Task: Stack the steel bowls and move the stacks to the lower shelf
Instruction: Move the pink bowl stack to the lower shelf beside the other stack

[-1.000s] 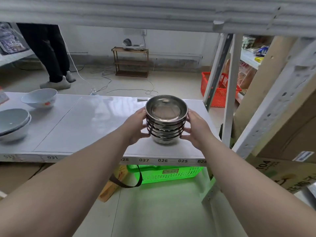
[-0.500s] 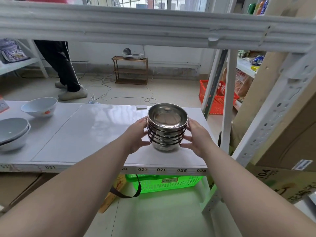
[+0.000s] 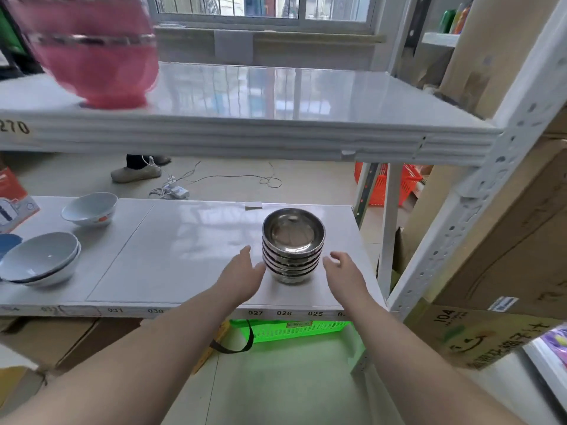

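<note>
A stack of several steel bowls (image 3: 293,243) stands upright on the lower shelf (image 3: 190,250), near its right end. My left hand (image 3: 242,276) is just left of the stack, fingers spread, holding nothing. My right hand (image 3: 343,273) is just right of the stack, also open and a little apart from the bowls. Neither hand grips the stack.
White ceramic bowls (image 3: 40,262) and another (image 3: 89,208) sit at the shelf's left. A pink bowl (image 3: 95,53) stands on the upper shelf (image 3: 276,118). A white upright post (image 3: 469,194) rises at right beside cardboard boxes (image 3: 515,250). A green basket (image 3: 291,329) lies below. A person's foot (image 3: 135,173) is on the floor behind.
Both hands have let go of the steel bowl stack and drawn back slightly. The camera has tilted up, bringing the upper shelf and pink bowl into view.
</note>
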